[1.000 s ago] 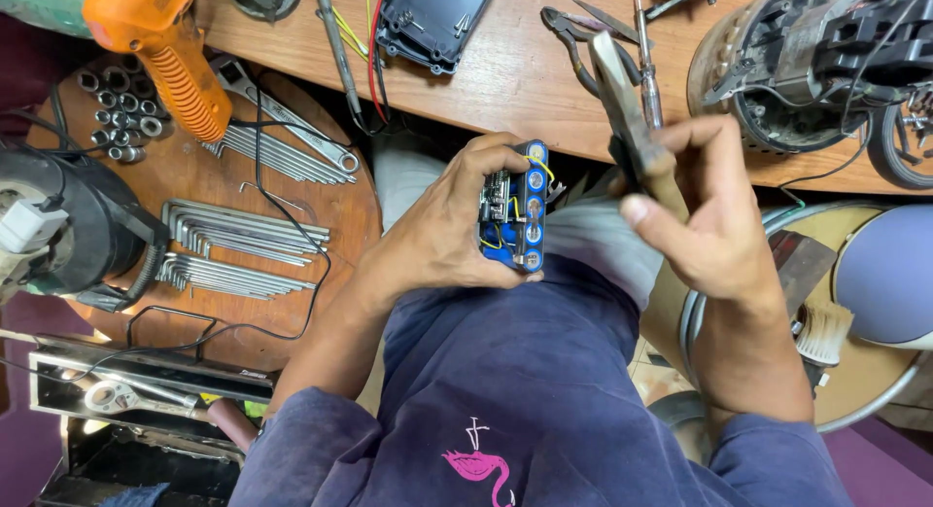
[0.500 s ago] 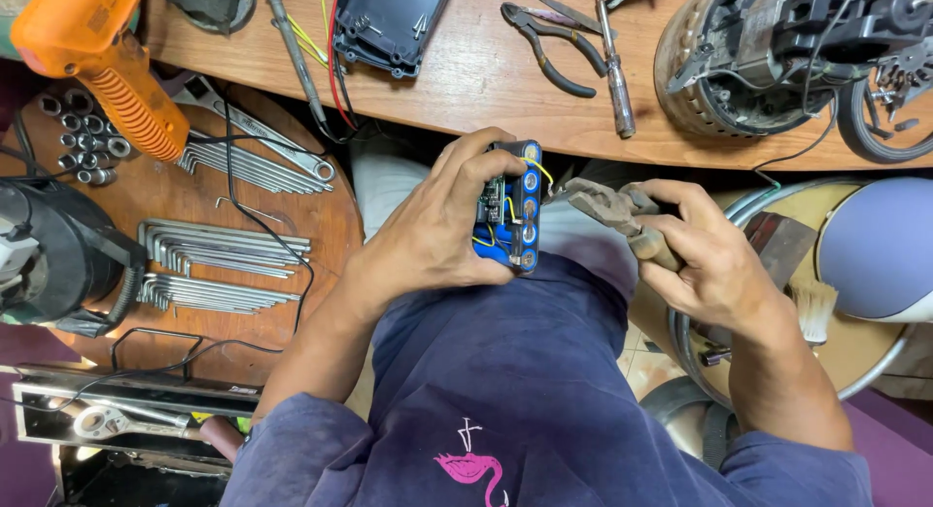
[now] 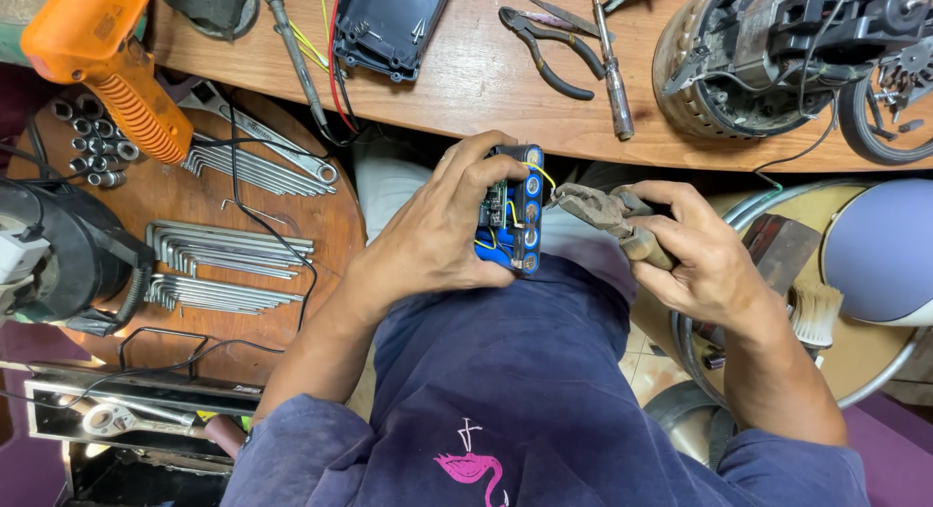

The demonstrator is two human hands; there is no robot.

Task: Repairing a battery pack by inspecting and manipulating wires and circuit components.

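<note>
The left hand [image 3: 437, 240] gripped the battery pack [image 3: 515, 210] by its sides, just below the bench [image 3: 466, 89] edge. It looked dense, rigid, fragile at its thin wires: best held by the frame. Blue cells stood stacked, yellow leads showing. The right hand [image 3: 695, 249] closed around pliers [image 3: 607, 215], jaws touching the pack.

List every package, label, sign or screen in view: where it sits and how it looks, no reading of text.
No packages, signs or screens show.
Printed label: on the side of the orange plastic heat gun, upper left; small dark print, too small to make out.
Pink flamingo emblem: on the dark blue shirt, bottom centre, below the left hand holding the blue battery pack.
</note>
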